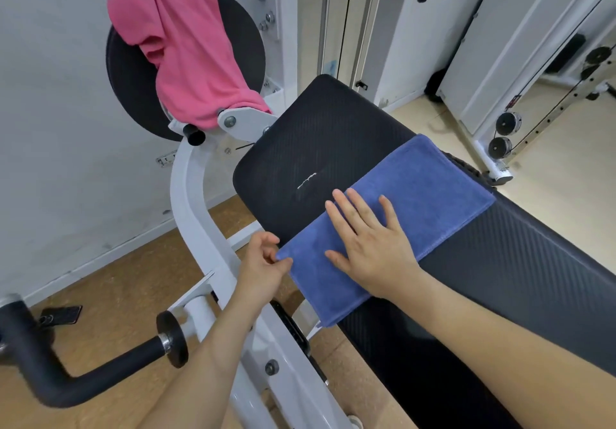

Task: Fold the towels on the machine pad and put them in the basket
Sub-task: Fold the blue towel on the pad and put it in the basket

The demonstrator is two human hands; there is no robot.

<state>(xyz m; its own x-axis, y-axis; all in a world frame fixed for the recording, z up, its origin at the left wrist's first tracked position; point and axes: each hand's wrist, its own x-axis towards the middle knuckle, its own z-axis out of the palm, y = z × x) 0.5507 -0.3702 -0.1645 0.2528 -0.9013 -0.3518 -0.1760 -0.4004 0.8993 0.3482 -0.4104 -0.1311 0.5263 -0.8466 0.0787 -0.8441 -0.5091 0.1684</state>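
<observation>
A blue towel (pixel 423 192) lies folded into a long strip across the black machine pad (pixel 320 135), its near end hanging over the pad's left edge. My right hand (pixel 370 245) presses flat on the towel with fingers spread. My left hand (pixel 263 262) pinches the towel's near left corner between thumb and fingers. A pink towel (pixel 186 48) hangs draped over the round black pad at the upper left. No basket is in view.
The white machine frame (pixel 190 202) curves down past the pad's left side. A black padded handle bar (pixel 100 372) juts out at lower left. A cable rack with pulleys (pixel 506 135) stands at the right. A phone (pixel 61 315) lies on the floor.
</observation>
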